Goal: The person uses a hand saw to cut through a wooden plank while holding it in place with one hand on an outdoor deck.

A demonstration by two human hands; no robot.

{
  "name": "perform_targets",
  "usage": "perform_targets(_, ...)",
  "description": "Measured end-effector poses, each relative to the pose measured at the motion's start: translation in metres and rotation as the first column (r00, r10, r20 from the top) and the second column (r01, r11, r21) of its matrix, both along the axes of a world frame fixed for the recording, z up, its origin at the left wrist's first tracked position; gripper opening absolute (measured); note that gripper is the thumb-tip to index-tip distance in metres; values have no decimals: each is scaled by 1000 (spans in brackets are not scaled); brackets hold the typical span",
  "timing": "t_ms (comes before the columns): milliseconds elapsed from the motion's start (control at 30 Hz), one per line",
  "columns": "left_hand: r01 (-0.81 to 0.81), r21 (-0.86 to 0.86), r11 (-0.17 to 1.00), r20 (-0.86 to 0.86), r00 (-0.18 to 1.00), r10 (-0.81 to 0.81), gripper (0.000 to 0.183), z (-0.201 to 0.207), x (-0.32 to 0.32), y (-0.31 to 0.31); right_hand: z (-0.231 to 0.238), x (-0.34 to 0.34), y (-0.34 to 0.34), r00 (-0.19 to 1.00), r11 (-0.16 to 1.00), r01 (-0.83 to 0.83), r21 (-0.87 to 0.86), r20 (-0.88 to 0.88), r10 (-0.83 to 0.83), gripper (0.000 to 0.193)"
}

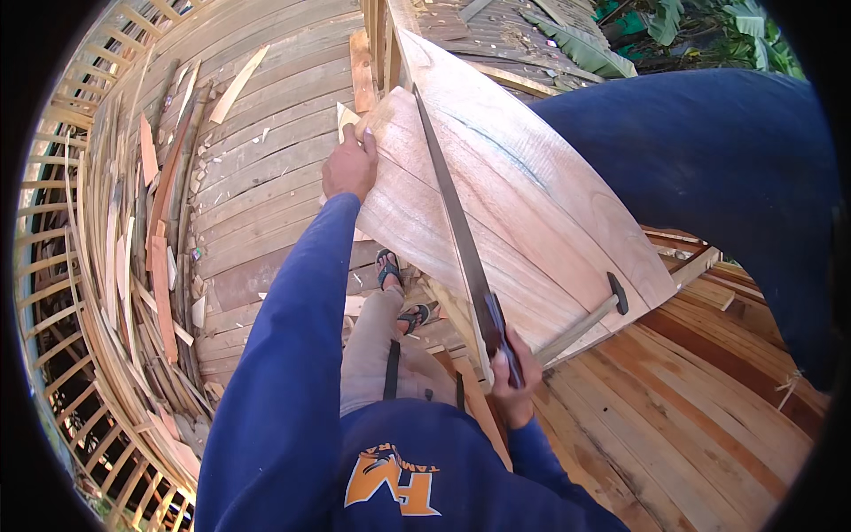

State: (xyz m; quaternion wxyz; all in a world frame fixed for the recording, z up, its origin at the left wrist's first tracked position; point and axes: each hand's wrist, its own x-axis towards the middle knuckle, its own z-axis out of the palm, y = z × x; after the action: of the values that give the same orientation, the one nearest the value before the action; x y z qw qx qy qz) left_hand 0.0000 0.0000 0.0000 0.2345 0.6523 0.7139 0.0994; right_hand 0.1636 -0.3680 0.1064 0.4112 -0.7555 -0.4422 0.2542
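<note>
Wide, round-edged view looking down on a person in a dark blue long-sleeved top working on wood. A pale, pinkish wooden panel (550, 222) fills the middle and upper right of the frame, grain running diagonally; it is unclear whether it is one piece or two.

The right hand (516, 377), just below and right of centre, has its fingers wrapped around the dark handle of a handsaw (450, 204). The long blade slants up and to the left across the panel, its tip near the upper middle. Whether the teeth bite into the wood cannot be told.

The left hand (350, 167), at upper centre-left, touches the panel's left corner. Its fingertips rest at the edge, slightly apart; how firmly they grip cannot be told.

A hammer (581, 326) lies on the panel's lower right part, its dark head pointing right. Large dark blue cloth (691, 160), apparently someone's clothing, covers the upper right beside the panel.

Below the left hand are the person's sandalled feet (388, 268) and pale trousers (368, 363). Wood strips (164, 293) are heaped at the left on a plank floor (266, 160); reddish-brown planks (674, 399) spread across the lower right. Green leaves (753, 27) show at the top right.
</note>
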Motion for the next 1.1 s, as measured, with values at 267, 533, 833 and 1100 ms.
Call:
perform_targets(267,-6,-43,999,3,1000,6,44,-4,2,-3,-31,-9,169,998,969,-60,239,8,60,36)
perform_targets(533,9,44,999,43,999,-11,43,-4,-6,7,-26,-6,217,998,953,-55,298,-11,61,35)
perform_targets(833,4,-104,995,53,999,1,43,-4,7,-3,-39,2,88,985,966,-124,225,142,93,40)
perform_targets(1100,35,-21,999,27,999,-34,48,2,7,3,-34,7,242,997,929,-77,363,27,72,33)
